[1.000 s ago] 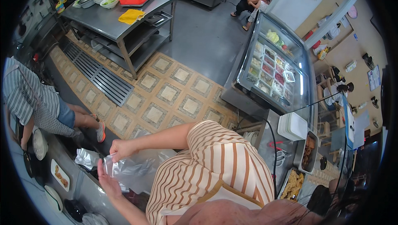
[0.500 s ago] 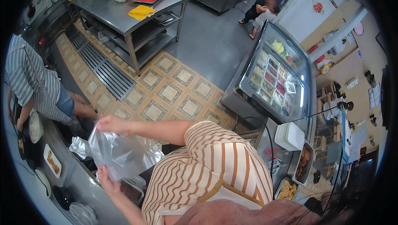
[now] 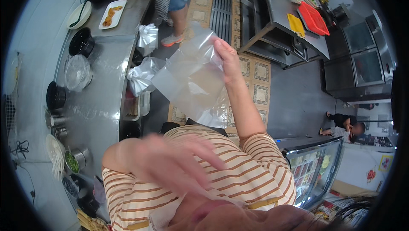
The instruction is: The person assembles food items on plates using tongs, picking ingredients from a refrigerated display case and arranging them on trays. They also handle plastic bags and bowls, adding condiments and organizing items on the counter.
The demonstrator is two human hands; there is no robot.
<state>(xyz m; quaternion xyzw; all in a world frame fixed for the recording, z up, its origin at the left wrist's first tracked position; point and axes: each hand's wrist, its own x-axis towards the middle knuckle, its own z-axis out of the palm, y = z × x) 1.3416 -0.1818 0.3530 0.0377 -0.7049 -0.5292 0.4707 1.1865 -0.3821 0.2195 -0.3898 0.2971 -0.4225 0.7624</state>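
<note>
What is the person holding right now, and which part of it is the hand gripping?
The right hand pinches a clear, crinkled plastic bag at its upper edge. The blurred left hand holds nothing visible.

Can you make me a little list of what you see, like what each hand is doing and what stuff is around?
Place: kitchen with a long metal counter
Right hand: raised, pinching the top edge of a clear plastic bag
Left hand: blurred, close to the camera, holding nothing that I can see
Bag: hangs open and looks empty
On the counter: black bowls, a white tray with food
Farther off: red tray on a metal table
Other people: one stands by the counter
</note>
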